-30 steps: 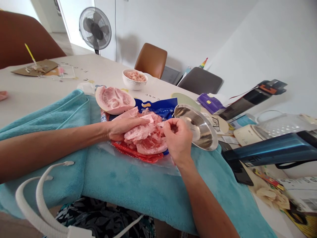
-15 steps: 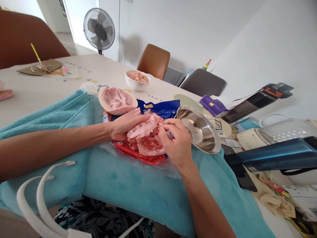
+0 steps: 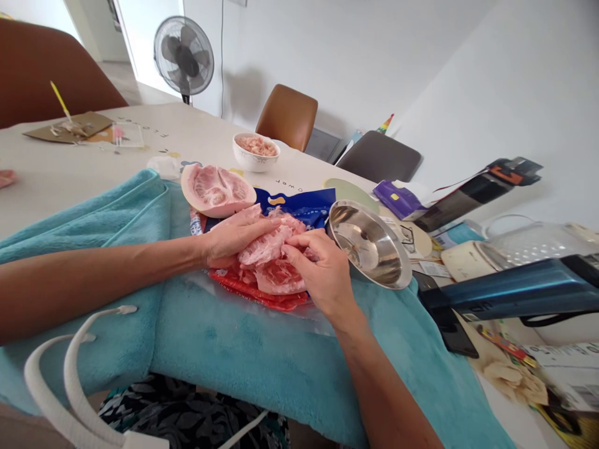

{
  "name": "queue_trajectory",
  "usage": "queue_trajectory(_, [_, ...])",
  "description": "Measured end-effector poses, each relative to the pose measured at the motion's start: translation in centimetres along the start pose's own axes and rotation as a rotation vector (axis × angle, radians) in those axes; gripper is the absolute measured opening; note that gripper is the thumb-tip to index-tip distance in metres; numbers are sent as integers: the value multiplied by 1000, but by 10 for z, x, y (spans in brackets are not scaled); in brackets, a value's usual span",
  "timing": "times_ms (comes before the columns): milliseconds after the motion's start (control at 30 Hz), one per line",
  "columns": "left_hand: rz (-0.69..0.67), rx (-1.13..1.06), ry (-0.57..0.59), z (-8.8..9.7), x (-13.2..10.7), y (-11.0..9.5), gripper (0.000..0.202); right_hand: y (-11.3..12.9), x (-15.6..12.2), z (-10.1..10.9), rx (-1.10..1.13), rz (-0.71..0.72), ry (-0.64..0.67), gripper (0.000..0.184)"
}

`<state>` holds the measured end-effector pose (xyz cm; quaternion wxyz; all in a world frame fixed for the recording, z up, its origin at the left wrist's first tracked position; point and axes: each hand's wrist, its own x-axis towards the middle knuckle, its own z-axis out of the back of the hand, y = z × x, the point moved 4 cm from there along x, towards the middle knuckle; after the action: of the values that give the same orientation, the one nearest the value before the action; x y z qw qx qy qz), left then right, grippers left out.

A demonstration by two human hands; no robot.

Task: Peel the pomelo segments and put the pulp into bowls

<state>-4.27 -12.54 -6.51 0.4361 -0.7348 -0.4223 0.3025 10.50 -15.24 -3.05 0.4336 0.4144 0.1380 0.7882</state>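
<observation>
Between my hands is a pink pomelo segment (image 3: 262, 248), its membrane partly torn and pulp showing. My left hand (image 3: 234, 238) is wrapped along its left side, holding it. The thumb and fingertips of my right hand (image 3: 321, 265) pinch at the segment's right edge; what exactly lies between them is hidden. Beneath, pomelo peel and membrane scraps (image 3: 281, 277) rest on a red and blue plastic bag (image 3: 299, 202). A hollowed half pomelo rind (image 3: 218, 190) sits just behind my left hand. Right of my right hand, a steel bowl (image 3: 369, 243) stands tilted.
A white bowl of pink pulp (image 3: 256, 153) stands farther back. A teal towel (image 3: 253, 355) covers the near table. To the right are a blue bottle (image 3: 519, 290), a black phone (image 3: 449, 330) and a purple tissue pack (image 3: 399, 199). White cords (image 3: 75, 374) loop at front left.
My right hand has moved left, and its fingertips have come onto the pomelo segment's face. The left hand keeps its hold. The whole view has shifted slightly.
</observation>
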Motion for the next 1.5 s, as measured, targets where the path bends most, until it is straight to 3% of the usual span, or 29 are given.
queue_trajectory(233, [-47,183,-68,-1,-3,-3,28,5,-6,-11,-286,169,-138,17])
queue_trajectory(433, [-67,176,-28,-6,-5,-3,21,2,-7,-15,-386,181,-210,16])
queue_trajectory(533, [-15,177,-11,-7,-6,-1,21,1,-4,-6,-340,129,-196,16])
queue_trajectory(733, [13,60,-29,-6,-6,-2,21,-5,0,9,-21,-143,-147,7])
queue_trajectory(933, [33,-56,-29,-6,-3,-3,15,0,-1,8,-74,38,-100,23])
queue_trajectory(1067, [13,-53,-61,-5,-2,-2,14,1,-1,5,-108,56,-21,26])
queue_trajectory(1267, [-1,-41,-13,-6,-3,-2,19,2,-1,2,2,77,-21,4])
queue_trajectory(1500, [-26,53,-50,-2,-2,0,22,-4,-1,-5,129,-10,-6,5])
